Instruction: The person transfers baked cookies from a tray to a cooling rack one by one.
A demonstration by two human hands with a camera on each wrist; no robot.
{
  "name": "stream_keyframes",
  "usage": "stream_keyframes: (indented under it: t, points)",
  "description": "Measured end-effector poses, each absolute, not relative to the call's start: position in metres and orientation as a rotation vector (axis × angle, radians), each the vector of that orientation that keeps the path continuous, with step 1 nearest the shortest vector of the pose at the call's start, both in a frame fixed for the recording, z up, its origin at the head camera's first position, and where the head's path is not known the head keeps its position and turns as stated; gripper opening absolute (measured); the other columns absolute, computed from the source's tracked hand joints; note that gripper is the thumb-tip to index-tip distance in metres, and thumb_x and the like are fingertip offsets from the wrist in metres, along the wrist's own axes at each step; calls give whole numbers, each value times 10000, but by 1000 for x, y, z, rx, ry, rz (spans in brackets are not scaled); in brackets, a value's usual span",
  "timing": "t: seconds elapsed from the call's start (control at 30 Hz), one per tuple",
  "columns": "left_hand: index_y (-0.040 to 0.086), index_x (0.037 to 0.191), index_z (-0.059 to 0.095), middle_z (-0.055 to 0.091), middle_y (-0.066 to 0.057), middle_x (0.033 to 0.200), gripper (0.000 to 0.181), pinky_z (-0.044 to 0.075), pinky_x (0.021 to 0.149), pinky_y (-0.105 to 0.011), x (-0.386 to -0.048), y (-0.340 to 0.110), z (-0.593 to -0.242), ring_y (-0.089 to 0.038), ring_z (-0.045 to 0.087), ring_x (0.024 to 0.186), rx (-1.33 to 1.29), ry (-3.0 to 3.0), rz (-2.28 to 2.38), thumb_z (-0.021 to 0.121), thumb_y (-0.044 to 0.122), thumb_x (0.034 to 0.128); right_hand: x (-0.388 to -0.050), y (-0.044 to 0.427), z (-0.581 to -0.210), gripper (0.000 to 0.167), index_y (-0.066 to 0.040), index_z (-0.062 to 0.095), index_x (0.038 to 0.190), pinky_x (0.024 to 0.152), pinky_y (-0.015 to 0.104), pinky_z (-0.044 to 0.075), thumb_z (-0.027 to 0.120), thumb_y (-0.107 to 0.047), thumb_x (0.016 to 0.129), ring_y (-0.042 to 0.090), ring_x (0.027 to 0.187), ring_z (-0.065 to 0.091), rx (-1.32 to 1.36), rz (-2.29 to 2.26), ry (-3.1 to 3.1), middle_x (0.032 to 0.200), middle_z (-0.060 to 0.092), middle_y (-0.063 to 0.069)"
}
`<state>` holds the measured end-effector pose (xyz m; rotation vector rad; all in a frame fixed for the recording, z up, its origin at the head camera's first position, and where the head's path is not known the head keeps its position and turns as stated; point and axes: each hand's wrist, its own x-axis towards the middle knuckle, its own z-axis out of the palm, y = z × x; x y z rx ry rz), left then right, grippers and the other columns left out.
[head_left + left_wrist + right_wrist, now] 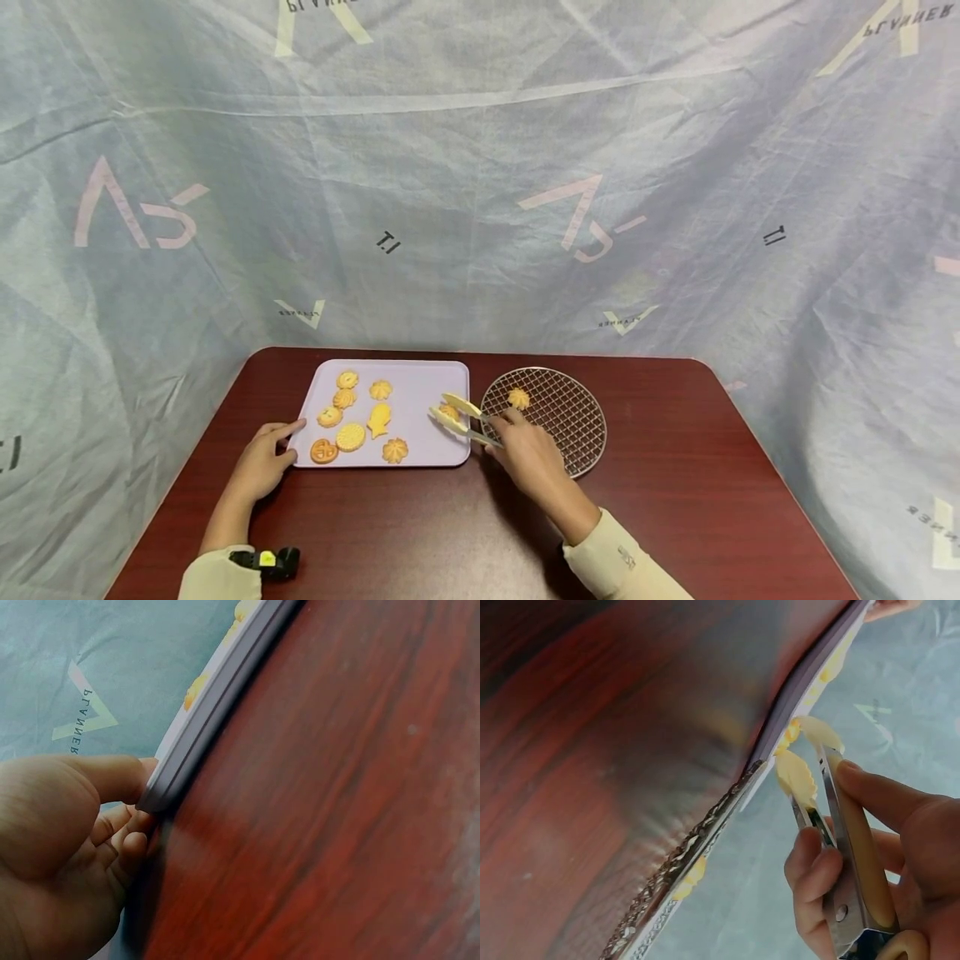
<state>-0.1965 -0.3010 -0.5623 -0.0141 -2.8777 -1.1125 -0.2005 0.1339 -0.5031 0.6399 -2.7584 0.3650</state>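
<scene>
Looks like makeshift booth, perhaps studio or lab corner; exact kind of building cannot be told. Creased grey-blue cloth [465,275] hangs behind worktop [412,533] and along both sides, like curtain walls. Repeated print on cloth: pale pink and yellow shapes, dark lettering [387,242] "T.I" and "PLANNER", some flipped. Worktop dark red, wood-grained, rounded far corners, far edge close to cloth. Kitchen-like wares on it: biscuits [350,437], pale lilac tray [427,377], round wire rack [577,417].
</scene>
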Motion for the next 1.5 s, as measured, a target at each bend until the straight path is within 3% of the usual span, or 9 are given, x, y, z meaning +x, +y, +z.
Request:
stream_keyframes:
  t: [0.17, 0.37, 1.07, 1.37, 1.5]
  points:
    - [-78, 1447, 536, 494, -317, 1321, 529, 440, 888, -553, -197, -301, -562, -397, 539, 1069, -13, -2878, -1107, 587, -45, 921, -203, 131, -504, 503, -91, 728, 1241, 509, 345, 478, 866, -327, 818, 242, 623, 608, 631, 320, -2798, 1009, 621, 65]
    - [-76, 1450, 533, 494, -317, 1327, 531, 436, 903, -567, -197, -301, -562, -408, 539, 1090, -17, -2882, -1105, 586, -42, 923, -204, 128, -505, 430, -84, 738, 1203, 521, 344, 483, 864, -253, 828, 231, 641, 615, 654, 338, -2780, 976, 638, 61]
    - [-77, 1447, 535, 502, -314, 1322, 535, 444, 878, -539, -197, -302, -564, -394, 548, 1071, -29, -2880, -1088, 596, -49, 916, -203, 130, -502, 375, -115, 741, 1186, 608, 364, 536, 848, -239, 849, 226, 734, 660, 709, 427, -2765, 1038, 665, 34]
    - [-78, 1442, 541, 504, -313, 1317, 529, 443, 880, -541, -197, -301, -563, -394, 547, 1071, -23, -2879, -1089, 596, -49, 916, -203, 128, -503, 573, -93, 709, 1265, 592, 351, 525, 891, -354, 788, 223, 685, 616, 671, 428, -2819, 1048, 621, 50]
    - [-76, 1441, 543, 505, -312, 1319, 530, 442, 875, -535, -197, -301, -563, -393, 547, 1071, -19, -2876, -1089, 597, -52, 914, -204, 130, -505, 500, -89, 719, 1238, 583, 365, 512, 881, -294, 811, 229, 691, 624, 670, 410, -2806, 1017, 636, 61]
